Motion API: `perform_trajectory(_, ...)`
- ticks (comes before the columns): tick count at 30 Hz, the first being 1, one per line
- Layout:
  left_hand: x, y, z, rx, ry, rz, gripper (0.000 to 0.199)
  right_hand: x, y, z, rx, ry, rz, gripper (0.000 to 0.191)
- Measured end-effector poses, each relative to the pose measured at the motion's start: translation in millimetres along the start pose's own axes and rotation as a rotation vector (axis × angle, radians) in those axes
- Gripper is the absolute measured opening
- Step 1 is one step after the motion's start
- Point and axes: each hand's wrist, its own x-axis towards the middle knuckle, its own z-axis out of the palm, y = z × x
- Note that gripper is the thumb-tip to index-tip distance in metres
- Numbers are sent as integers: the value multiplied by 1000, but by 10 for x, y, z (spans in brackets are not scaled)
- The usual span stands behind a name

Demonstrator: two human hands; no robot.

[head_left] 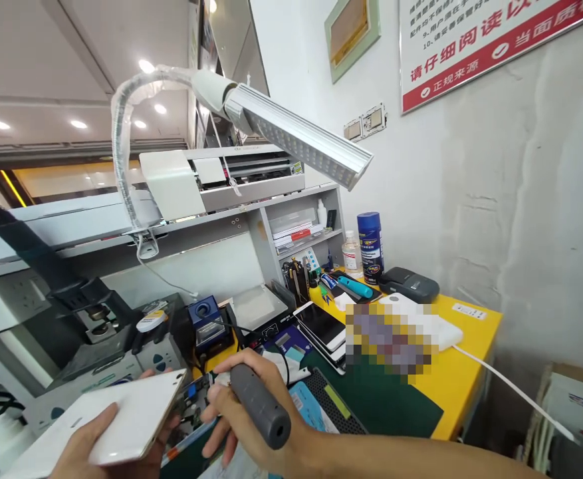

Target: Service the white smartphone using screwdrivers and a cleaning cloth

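My left hand (92,436) is closed around a white tablet (99,412), thumb on its white face, held tilted at the lower left. Close to its right edge, my right hand (256,409) grips a thick dark grey tool handle (258,402) with a hole in its rear end. The handle points away from me, and its tip is lost behind my fingers, so I cannot tell the kind of tool. Below and between both hands lie small parts (191,406) on the bench. A green mat (371,399) spreads under my right wrist.
A microscope arm (36,256) stands at the left. Overhead reaches a lamp (301,136) on a flexible neck. Phones (321,326), a blue spray can (371,246), a dark case (411,285) and a white cable (510,379) occupy the yellow bench (480,329). Shelving (266,233) lines the back.
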Motion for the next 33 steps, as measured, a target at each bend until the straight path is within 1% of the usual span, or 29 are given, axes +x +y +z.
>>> perform_trajectory(2,-116,36,202,24,9,17,28,-5,-33,30,17,10,28,73)
perform_trajectory(3,-174,40,293,12,-45,-10,25,-20,-62,48,22,23,45,72)
perform_trajectory(4,-228,35,372,-20,-38,-3,22,-40,-98,66,21,36,63,69)
perform_trajectory(6,-311,6,482,-90,-41,-33,22,-90,-184,94,11,72,93,57)
perform_trajectory(8,-353,-37,523,-157,-76,-69,24,-129,-260,101,-15,82,100,48)
perform_trajectory(9,-363,-58,520,-180,-70,-81,26,-140,-286,98,-32,86,94,45)
perform_trajectory(11,-379,-91,486,-177,-52,-109,28,-150,-313,88,-50,55,92,45)
perform_trajectory(13,-403,-108,437,-193,-87,-137,33,-155,-319,89,-57,3,96,47)
perform_trajectory(15,-434,-109,394,-203,-73,-99,34,-165,-322,107,-71,-43,78,50)
perform_trajectory(17,-458,-100,363,-203,-72,-87,37,-175,-331,136,-85,-58,64,50)
perform_trajectory(20,-463,-85,330,-218,-94,-131,42,-183,-349,169,-110,-31,64,46)
perform_trajectory(24,-443,-95,315,-269,-129,-202,43,-169,-356,148,-137,5,111,45)
perform_trajectory(27,-452,-101,335,-274,-154,-192,43,-152,-359,113,-135,38,147,47)
perform_trajectory(29,-468,-91,352,-251,-150,-177,43,-142,-366,100,-128,51,155,47)
perform_trajectory(31,-473,-73,355,-221,-144,-185,44,-132,-374,93,-118,59,157,45)
perform_trajectory(33,-448,-58,336,-190,-167,-209,45,-120,-383,87,-142,70,160,40)
